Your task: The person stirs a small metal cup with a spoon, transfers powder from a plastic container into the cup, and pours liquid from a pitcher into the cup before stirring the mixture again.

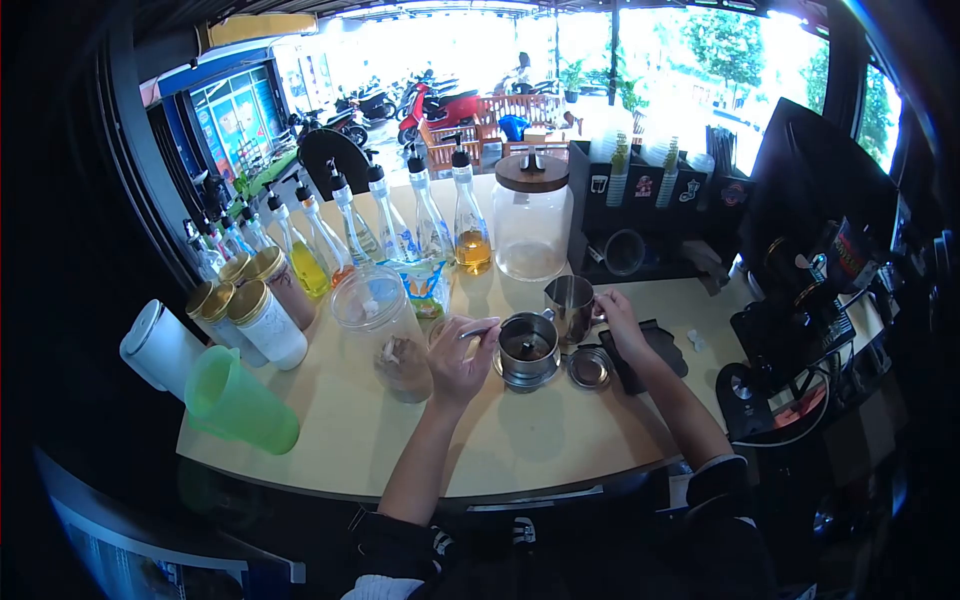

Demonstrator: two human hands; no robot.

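Observation:
My left hand is closed on a thin metal utensil, perhaps a spoon; its far end cannot be made out. Just right of that hand is a metal drip coffee filter with dark contents and a small knob inside. My right hand grips the handle of a steel pitcher, which is upright behind and right of the filter. Between the filter and my right forearm lies a small round metal lid. A black mat lies under my right wrist.
Left of my left hand stand a clear plastic jar and a green jug. Gold-lidded canisters and several pump bottles line the left and back. Behind are a wooden-lidded glass jar and a black cup holder.

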